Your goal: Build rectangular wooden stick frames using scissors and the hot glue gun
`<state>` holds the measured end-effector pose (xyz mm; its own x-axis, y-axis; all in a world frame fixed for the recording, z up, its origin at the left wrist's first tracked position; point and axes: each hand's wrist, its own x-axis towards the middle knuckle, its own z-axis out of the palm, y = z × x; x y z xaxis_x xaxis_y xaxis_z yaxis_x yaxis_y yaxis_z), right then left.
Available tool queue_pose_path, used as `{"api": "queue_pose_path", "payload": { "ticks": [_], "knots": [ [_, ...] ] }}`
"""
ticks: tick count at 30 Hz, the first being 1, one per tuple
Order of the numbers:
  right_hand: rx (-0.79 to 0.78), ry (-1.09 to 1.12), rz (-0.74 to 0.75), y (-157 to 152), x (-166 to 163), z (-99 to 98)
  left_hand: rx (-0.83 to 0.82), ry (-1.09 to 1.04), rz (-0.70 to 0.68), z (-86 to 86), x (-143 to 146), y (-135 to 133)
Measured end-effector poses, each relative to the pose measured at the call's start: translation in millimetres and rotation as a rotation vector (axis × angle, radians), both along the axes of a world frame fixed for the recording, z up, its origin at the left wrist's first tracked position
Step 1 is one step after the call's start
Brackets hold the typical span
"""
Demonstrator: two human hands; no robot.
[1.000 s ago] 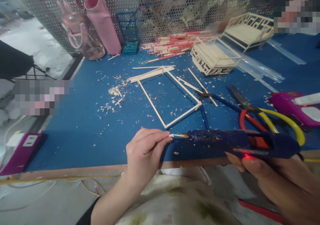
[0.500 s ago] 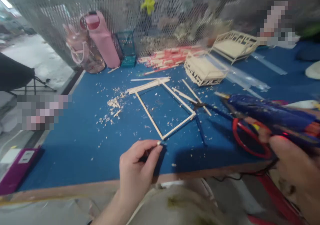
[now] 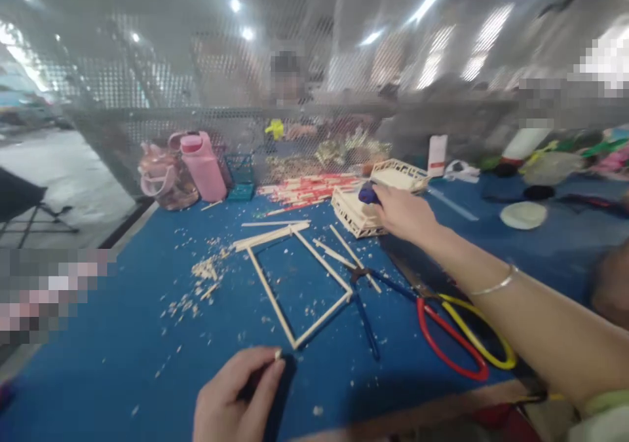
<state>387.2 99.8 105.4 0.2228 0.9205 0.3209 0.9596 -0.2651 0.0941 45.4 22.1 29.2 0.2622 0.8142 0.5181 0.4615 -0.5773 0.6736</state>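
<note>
One pale stub [image 3: 278, 354] is pinched in the left hand [image 3: 236, 393]; the right hand [image 3: 407, 211] clasps a blue tool [image 3: 367, 193].

matt wood is being noted on the stick frame [image 3: 272, 297]; smooth plastic is being observed on the scissor handles [image 3: 482, 369]; shiny metal is being recorded on the bracelet [image 3: 498, 287].

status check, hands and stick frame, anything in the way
Left hand pinching small pale piece near corner of stick frame. Right hand stretched forward, gripping dark blue object. Pliers and scissors right of frame.
</note>
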Motion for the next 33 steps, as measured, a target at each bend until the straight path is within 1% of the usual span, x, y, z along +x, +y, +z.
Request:
{"api": "queue_pose_path", "payload": {
  "ticks": [1,3,4,5,6,7,8,9,10,11,12,13,14,16,19,21,24,27,29,33],
  "knots": [
    [-0.040,0.015,0.005,4,-1,-5.2,-0.004,-0.037,0.029,3.5,2,-2],
    [-0.095,0.040,-0.009,8,-4,-10.2,-0.039,-0.070,0.032,8.0,5,-4],
    [-0.079,0.043,-0.018,6,-6,-10.0,-0.049,-0.085,0.037,8.7,7,-5],
    [-0.030,0.041,-0.012,2,-11,-8.2,-0.063,-0.094,0.043,8.6,8,-5],
    [0.056,0.043,0.032,-5,-19,-5.6,-0.076,-0.101,0.051,7.9,9,-6],
    [0.118,0.057,0.140,-14,-29,-2.8,-0.092,-0.103,0.059,6.9,9,-6],
    [0.142,0.084,0.301,-25,-41,-0.8,-0.111,-0.099,0.063,6.0,10,-6],
    [0.108,0.126,0.500,-37,-55,-0.3,-0.132,-0.091,0.064,5.1,10,-7],
    [0.030,0.173,0.694,-49,-68,-1.7,-0.151,-0.079,0.061,4.5,10,-7],
    [-0.043,0.214,0.843,-59,-82,-5.1,-0.165,-0.065,0.056,4.0,10,-7],
    [-0.099,0.234,0.933,-69,-93,-10.2,-0.176,-0.052,0.049,3.8,11,-8],
    [-0.137,0.241,0.982,-76,-103,-16.8,-0.182,-0.040,0.046,3.6,11,-8],
    [-0.155,0.243,1.005,-81,-110,-24.1,-0.185,-0.028,0.045,3.4,11,-9],
    [-0.135,0.236,1.012,-85,-117,-39.2,-0.188,-0.005,0.050,2.5,12,-10],
    [-0.022,0.227,1.034,-83,-116,-56.9,-0.180,0.019,0.060,-0.4,13,-10],
    [0.063,0.214,1.056,-81,-114,-63.4,-0.160,0.028,0.062,-2.5,14,-10],
    [0.168,0.214,1.068,-79,-113,-66.9,-0.154,0.043,0.066,-4.4,16,-10],
    [0.249,0.248,1.051,-80,-114,-66.5,-0.208,0.062,0.082,-3.9,19,-10],
    [0.278,0.270,1.032,-81,-116,-65.6,-0.259,0.076,0.094,-2.7,22,-10],
    [0.284,0.301,1.004,-81,-117,-64.8,-0.327,0.123,0.106,-1.0,30,-10]
  ]
}}
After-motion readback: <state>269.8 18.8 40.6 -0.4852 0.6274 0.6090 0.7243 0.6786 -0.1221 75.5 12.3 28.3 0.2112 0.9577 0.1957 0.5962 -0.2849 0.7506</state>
